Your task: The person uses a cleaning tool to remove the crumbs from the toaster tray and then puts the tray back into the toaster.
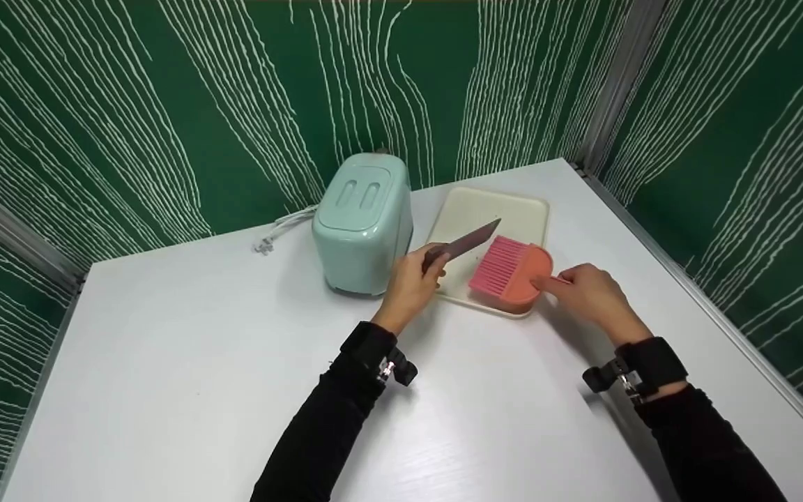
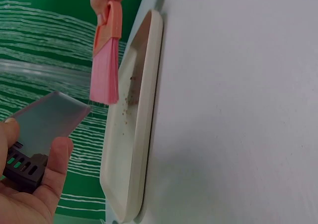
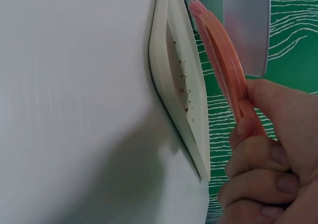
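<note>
Table (image 1: 199, 404) spreads near & L of tray (image 1: 492, 206); strip btwn tray's R rim & table edge. R hand (image 1: 593, 296), off tray's near-R corner, pinches brush (image 1: 513, 272) over tray. L hand (image 1: 412, 286), at tray's L rim: fingers clamped on blade (image 1: 471, 239). Crumbs (image 3: 184, 76) in tray. Toaster (image 1: 363, 223) close L; wall (image 1: 443, 70) behind.

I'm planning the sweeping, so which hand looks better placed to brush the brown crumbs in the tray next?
Probably the right hand: it grips the orange brush, whose pink bristles are over the cream tray where the brown crumbs lie. The left hand grips a flat-bladed tool.
</note>
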`<state>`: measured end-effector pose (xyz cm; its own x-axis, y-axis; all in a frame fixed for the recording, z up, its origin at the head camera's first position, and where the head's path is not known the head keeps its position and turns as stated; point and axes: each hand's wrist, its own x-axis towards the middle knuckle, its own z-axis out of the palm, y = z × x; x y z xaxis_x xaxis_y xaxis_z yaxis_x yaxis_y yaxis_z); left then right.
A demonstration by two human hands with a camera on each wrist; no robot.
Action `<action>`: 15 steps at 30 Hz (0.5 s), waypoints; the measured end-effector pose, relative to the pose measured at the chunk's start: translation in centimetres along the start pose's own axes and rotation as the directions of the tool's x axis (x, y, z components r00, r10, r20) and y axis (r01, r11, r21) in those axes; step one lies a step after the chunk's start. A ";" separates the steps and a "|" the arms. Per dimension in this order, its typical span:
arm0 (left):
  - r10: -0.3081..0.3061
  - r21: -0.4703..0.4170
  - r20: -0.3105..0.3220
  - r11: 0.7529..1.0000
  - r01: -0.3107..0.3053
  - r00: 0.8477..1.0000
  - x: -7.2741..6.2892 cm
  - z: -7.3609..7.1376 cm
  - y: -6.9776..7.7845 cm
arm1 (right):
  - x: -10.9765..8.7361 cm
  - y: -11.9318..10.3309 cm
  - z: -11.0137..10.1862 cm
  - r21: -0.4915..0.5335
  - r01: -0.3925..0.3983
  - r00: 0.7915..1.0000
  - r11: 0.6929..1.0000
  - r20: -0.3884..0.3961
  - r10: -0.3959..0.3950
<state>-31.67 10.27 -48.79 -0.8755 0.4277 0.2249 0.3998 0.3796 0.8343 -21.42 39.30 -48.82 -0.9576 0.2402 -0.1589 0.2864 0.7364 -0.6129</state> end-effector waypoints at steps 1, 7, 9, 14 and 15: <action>0.000 0.003 -0.006 1.000 0.000 1.000 0.0 0.0 -0.1 | -0.1 -0.1 0.0 -0.002 0.005 1.000 1.000 -0.001 -0.005; 0.001 0.021 -0.023 1.000 -0.001 1.000 -0.1 0.1 -0.2 | -0.4 -0.9 -0.2 -0.004 0.033 0.999 0.999 -0.039 -0.033; 0.004 0.027 -0.016 1.000 -0.004 1.000 -0.1 0.1 -0.1 | -0.2 -1.0 -0.2 -0.008 0.036 0.998 0.999 -0.055 -0.037; -0.005 0.022 0.013 1.000 0.005 1.000 -0.2 -0.2 0.1 | 0.2 -0.8 -0.1 -0.035 0.017 0.998 0.999 -0.065 -0.019; -0.006 0.015 0.016 1.000 0.006 1.000 -0.2 -0.2 0.1 | 0.3 -0.8 0.0 -0.037 0.010 0.998 0.999 -0.062 -0.013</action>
<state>-31.49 10.03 -48.65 -0.8736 0.4384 0.2114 0.3985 0.3948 0.8279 -21.88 38.84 -48.36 -0.9575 0.2695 -0.1028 0.2773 0.7618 -0.5855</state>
